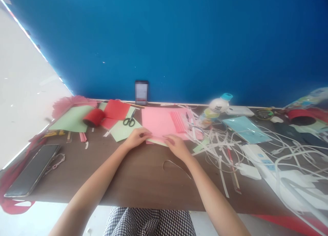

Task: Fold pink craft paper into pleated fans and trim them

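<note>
My left hand (137, 137) and my right hand (177, 146) meet the near edge of a pink paper sheet (156, 119), one at each side. The fingers of both hands are closed in a pinch on pink paper at that edge. Whether they grip the sheet itself or a narrow folded piece on top of it, I cannot tell. Pale green paper (162, 142) shows below the edge between my hands. Several thin pink paper rolls (177, 122) lie side by side on the right of the sheet. Black-handled scissors (130, 120) rest on green paper beyond my left hand.
Red paper (116, 109), a red roll (93, 118) and a green sheet (73, 119) lie at left. A dark phone (33, 169) lies front left; another (141, 92) leans on the blue wall. At right are a bottle (216, 107), paper strips, cables and a power strip (263, 164).
</note>
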A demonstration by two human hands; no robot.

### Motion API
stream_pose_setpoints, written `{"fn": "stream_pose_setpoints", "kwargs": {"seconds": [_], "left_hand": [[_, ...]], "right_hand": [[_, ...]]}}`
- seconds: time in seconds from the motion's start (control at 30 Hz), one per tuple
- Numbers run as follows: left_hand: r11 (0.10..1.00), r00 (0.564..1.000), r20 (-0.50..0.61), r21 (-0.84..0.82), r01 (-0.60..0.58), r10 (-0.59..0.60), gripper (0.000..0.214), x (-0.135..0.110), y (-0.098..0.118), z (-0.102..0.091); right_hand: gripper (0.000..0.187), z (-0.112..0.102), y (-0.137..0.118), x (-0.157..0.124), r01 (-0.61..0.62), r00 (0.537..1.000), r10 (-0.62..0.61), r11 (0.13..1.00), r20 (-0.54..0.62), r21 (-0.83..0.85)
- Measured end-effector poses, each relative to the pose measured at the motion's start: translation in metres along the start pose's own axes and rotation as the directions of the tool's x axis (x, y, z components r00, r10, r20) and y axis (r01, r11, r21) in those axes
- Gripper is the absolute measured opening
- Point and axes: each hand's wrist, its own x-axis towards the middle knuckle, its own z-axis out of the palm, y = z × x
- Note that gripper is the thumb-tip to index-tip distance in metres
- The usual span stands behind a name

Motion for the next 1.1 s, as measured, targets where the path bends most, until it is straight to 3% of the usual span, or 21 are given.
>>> {"fn": "stream_pose_setpoints", "kwargs": {"seconds": [0.23, 0.47, 0.63, 0.73, 0.8, 0.9, 1.0, 1.1], "left_hand": [[0.999, 0.999, -0.006, -0.014, -0.039, 0.039, 0.017, 0.0, 0.002, 0.0], [0.998, 0.998, -0.026, 0.023, -0.052, 0.053, 0.02, 0.0, 0.0, 0.003], [0.998, 1.0, -0.026, -0.058, -0.014, 0.012, 0.04, -0.001, 0.002, 0.005], [0.996, 0.999, -0.042, -0.094, -0.002, -0.002, 0.057, -0.001, 0.001, 0.006], [0.999, 0.999, -0.04, -0.009, -0.035, 0.034, 0.058, -0.002, 0.001, 0.006], [0.954, 0.979, -0.054, 0.241, -0.176, 0.195, 0.048, -0.002, 0.002, 0.006], [0.863, 0.945, -0.012, 0.41, -0.294, 0.327, 0.028, -0.001, 0.005, 0.007], [0.831, 0.934, 0.038, 0.445, -0.334, 0.356, 0.022, -0.001, 0.005, 0.009]], "right_hand": [[0.023, 0.001, -0.002, 0.001, -0.003, 0.999, 0.006, 0.998, -0.046, 0.059], [0.025, 0.001, -0.002, 0.001, -0.008, 0.993, 0.01, 1.0, -0.119, 0.011], [0.015, 0.0, -0.002, 0.001, 0.017, 0.996, -0.021, 0.999, -0.088, -0.04], [0.01, -0.001, -0.002, 0.0, 0.106, 0.986, -0.126, 0.98, -0.108, -0.171], [0.015, -0.002, -0.004, -0.002, 0.222, 0.96, -0.261, 0.928, -0.099, -0.3], [0.023, -0.003, -0.007, -0.003, 0.332, 0.906, -0.414, 0.823, -0.084, -0.461], [0.026, -0.003, -0.01, -0.003, 0.35, 0.886, -0.457, 0.768, -0.075, -0.537], [0.027, -0.001, -0.01, -0.002, 0.358, 0.891, -0.449, 0.786, -0.067, -0.504]]}}
